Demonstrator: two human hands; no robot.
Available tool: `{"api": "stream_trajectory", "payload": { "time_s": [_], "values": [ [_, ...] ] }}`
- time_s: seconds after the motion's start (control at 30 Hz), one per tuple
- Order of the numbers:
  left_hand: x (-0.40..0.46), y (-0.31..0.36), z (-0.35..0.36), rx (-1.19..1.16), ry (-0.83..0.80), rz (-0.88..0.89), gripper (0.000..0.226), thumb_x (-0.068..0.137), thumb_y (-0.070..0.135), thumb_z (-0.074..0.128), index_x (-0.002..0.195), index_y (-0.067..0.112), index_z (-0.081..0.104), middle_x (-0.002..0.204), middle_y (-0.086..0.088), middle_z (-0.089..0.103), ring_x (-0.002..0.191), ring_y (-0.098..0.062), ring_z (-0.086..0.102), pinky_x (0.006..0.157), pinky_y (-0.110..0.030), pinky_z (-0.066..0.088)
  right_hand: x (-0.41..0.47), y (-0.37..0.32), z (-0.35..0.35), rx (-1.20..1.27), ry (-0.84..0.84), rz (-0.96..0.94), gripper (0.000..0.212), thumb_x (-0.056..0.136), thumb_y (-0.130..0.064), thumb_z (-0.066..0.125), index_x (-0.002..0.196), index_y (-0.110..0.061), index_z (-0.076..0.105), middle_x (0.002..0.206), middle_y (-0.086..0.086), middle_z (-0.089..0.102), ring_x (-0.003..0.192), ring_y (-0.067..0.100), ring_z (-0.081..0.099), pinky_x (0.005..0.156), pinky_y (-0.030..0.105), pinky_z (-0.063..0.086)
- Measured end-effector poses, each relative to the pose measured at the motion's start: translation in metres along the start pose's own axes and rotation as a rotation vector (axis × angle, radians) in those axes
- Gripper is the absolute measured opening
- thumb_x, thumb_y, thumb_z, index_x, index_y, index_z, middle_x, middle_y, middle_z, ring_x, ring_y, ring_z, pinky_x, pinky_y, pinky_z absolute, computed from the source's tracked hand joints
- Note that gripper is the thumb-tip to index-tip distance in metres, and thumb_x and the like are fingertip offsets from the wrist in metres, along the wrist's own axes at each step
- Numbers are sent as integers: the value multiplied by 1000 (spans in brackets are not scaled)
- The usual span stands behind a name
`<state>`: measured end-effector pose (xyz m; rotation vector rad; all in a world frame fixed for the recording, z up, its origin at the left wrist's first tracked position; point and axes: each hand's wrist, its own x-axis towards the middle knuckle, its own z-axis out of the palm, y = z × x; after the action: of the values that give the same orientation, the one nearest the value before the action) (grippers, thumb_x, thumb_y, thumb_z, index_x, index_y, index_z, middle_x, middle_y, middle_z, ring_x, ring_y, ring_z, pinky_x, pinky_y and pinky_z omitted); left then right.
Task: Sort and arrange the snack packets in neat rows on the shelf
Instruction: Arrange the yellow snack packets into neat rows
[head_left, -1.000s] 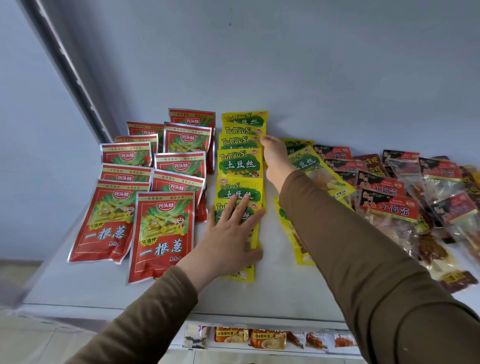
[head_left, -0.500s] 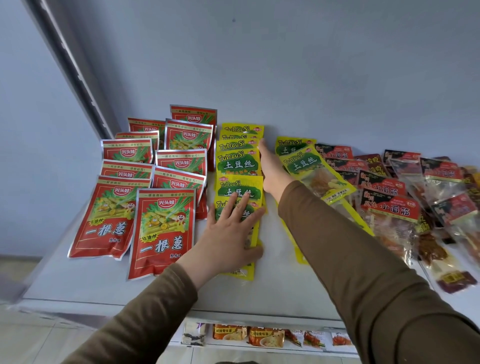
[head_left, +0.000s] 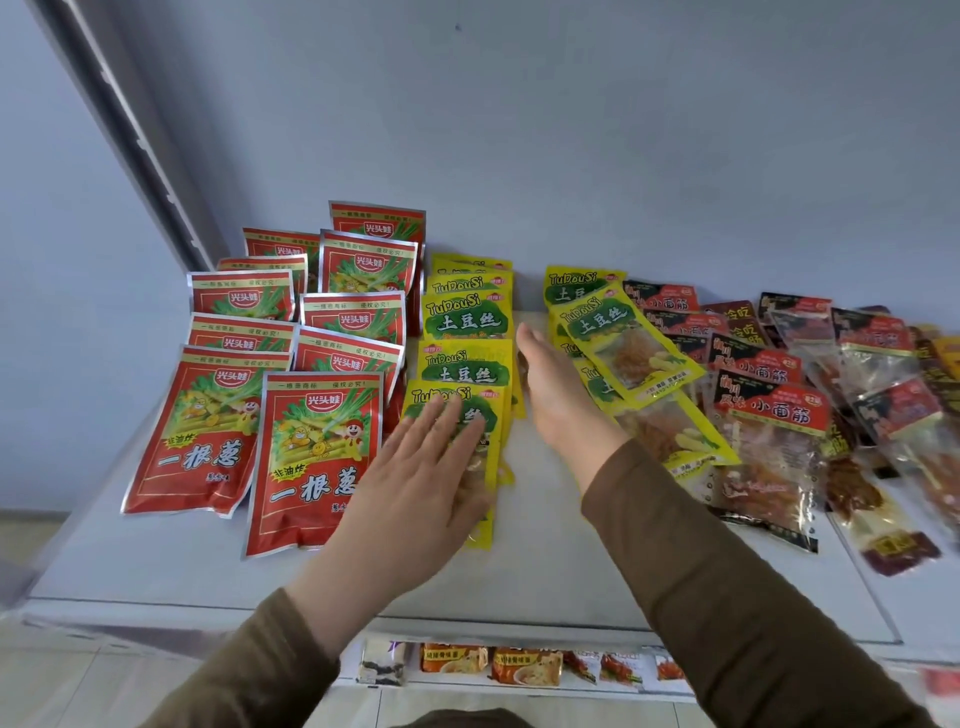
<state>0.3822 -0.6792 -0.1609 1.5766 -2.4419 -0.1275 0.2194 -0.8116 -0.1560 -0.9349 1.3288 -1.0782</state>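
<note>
A column of yellow-green snack packets (head_left: 465, 322) runs front to back down the middle of the white shelf (head_left: 561, 571). My left hand (head_left: 415, 488) lies flat, fingers straight, on the nearest packet of that column. My right hand (head_left: 553, 395) stands on edge with straight fingers against the column's right side. Two rows of red packets (head_left: 317, 452) lie to the left. More yellow packets (head_left: 623, 353) lie askew to the right of my right hand.
Dark red and clear packets (head_left: 769, 415) are heaped loosely on the shelf's right part. A grey wall rises behind, with a metal upright (head_left: 130, 130) at the left. A lower shelf with other packets (head_left: 498, 665) shows below the front edge.
My right hand has drawn back toward me along the right side of the yellow column. The far yellow packets now lie lower and more in line. My left hand stays pressed on the nearest packet.
</note>
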Motion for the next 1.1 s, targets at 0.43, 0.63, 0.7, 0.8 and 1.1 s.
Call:
{"api": "stream_trajectory", "payload": {
  "time_s": [0.43, 0.63, 0.7, 0.8, 1.1],
  "values": [
    [3, 9, 13, 23, -83, -40, 75, 97, 72, 7, 161, 38, -12, 169, 5, -22, 152, -16, -30, 121, -36, -20, -30, 4, 12, -49, 35, -47, 58, 108, -47, 36, 160, -26, 24, 165, -5, 27, 150, 16, 28, 105, 29, 25],
    [8, 10, 19, -5, -118, -96, 71, 100, 73, 8, 160, 42, -13, 169, 3, -23, 152, -21, -31, 127, -50, -7, -40, -3, 25, -39, 43, -52, 58, 108, -48, 35, 161, -29, 21, 165, -7, 26, 135, 11, 41, 100, 30, 29],
    [9, 11, 16, 17, -140, -101, 74, 97, 74, 5, 160, 41, -14, 169, 2, -23, 152, -22, -31, 127, -49, -11, -44, -3, 24, -59, 37, -76, 58, 108, -46, 37, 161, -29, 21, 165, -7, 26, 130, 8, 43, 101, 29, 29],
    [20, 17, 4, 18, -93, -74, 77, 94, 73, 3, 163, 38, -5, 170, 1, -18, 155, -24, -25, 127, -51, -7, -46, -17, 4, -157, 44, -197, 55, 107, -36, 46, 158, -26, 29, 165, -6, 28, 148, 12, 30, 113, 28, 24],
    [91, 110, 4, -54, -106, 186, 93, 91, 82, 34, 164, 30, 8, 173, -5, -2, 158, -28, -10, 127, -52, -3, -18, -63, -147, -688, 197, -276, 32, 107, -25, 47, 137, -24, 57, 147, -2, 52, 130, 18, 52, 107, 41, 46]
  ]
}}
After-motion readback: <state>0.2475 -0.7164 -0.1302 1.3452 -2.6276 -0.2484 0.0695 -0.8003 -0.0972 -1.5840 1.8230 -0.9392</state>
